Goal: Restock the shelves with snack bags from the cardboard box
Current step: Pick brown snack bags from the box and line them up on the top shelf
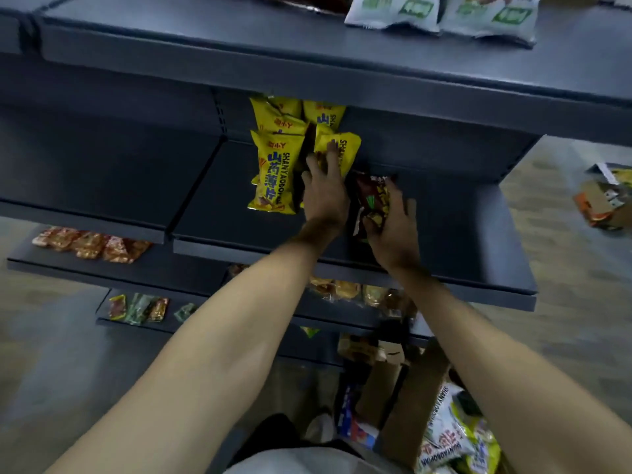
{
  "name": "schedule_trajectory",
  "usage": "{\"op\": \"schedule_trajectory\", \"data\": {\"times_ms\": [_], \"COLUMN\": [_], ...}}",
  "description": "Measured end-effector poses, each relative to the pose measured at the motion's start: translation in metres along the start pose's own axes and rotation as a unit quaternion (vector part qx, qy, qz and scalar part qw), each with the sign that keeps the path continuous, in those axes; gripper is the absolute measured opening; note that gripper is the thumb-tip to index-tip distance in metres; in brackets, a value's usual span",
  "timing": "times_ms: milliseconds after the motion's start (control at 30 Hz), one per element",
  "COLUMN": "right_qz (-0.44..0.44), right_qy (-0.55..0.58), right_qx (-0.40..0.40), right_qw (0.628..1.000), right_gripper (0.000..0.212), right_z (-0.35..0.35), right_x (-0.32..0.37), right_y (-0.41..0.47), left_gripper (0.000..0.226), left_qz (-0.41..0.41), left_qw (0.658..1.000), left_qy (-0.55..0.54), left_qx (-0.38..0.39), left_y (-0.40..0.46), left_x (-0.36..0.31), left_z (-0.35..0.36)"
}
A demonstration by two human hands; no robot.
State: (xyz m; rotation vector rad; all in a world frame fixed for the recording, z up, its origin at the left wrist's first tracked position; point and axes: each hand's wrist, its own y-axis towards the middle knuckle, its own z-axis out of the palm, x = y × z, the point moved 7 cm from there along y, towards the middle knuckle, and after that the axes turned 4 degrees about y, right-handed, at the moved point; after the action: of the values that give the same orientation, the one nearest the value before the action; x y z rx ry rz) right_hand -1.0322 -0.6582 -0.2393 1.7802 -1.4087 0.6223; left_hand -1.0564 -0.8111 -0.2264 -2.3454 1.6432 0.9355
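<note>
Both of your forearms extend forward and upward from the bottom of the view, bare to the elbow, and converge over the middle shelf of a dark grey shelving unit.

Your left hand is held palm down with the wrist straight. Its fingers are extended and slightly spread, lying flat against a yellow snack bag that stands at the rear of the shelf. The hand presses on the bag and is not closed around it. To the left of this bag stands a row of further yellow bags, upright and overlapping one another front to back.

Your right hand sits just beside the left, rotated so that the thumb side faces the left hand. Its fingers are curled around the lower end of a dark red snack bag, which is tilted, with its upper end pointing toward the back of the shelf and close to the yellow bag. You cannot tell whether the red bag touches the shelf surface.

The cardboard box stands open on the floor at lower right, below your right forearm, with white and green snack bags in it. White bags lie on the top shelf. Orange packets lie on a lower shelf at left.
</note>
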Motion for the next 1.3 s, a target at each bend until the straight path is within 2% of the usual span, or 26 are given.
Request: {"op": "schedule_trajectory", "data": {"times_ms": [267,567,700,833,967,1167,1300], "right_qz": [-0.053,-0.053,-0.073,-0.091,-0.093,-0.081,-0.071], "right_qy": [-0.045,-0.057,-0.049,-0.030,-0.027,-0.021,-0.023], "right_qx": [-0.078,-0.118,-0.108,-0.093,-0.089,-0.077,-0.082], "right_qw": [0.995,0.990,0.990,0.991,0.991,0.994,0.994], "right_gripper": [0.068,0.069,0.067,0.066,0.065,0.065,0.066], "right_z": [0.017,0.017,0.022,0.027,0.023,0.016,0.014], "right_x": [0.000,-0.001,-0.004,-0.017,-0.028,-0.024,-0.019], "right_y": [0.077,0.099,0.093,0.084,0.071,0.059,0.047], "left_gripper": [0.080,0.067,0.067,0.059,0.057,0.082,0.065], "left_qz": [0.004,-0.012,-0.017,0.001,0.009,0.008,0.041], "left_qw": [0.996,0.984,0.986,0.978,0.977,0.984,0.978], "left_qy": [0.073,0.135,0.135,0.146,0.148,0.142,0.166], "left_qx": [-0.049,-0.118,-0.101,-0.147,-0.153,-0.104,-0.115], "left_y": [0.053,0.068,0.080,0.083,0.086,0.074,0.040], "left_x": [-0.012,-0.005,0.011,0.018,0.018,0.018,0.005], "left_z": [0.028,0.039,0.054,0.063,0.067,0.067,0.058]}}
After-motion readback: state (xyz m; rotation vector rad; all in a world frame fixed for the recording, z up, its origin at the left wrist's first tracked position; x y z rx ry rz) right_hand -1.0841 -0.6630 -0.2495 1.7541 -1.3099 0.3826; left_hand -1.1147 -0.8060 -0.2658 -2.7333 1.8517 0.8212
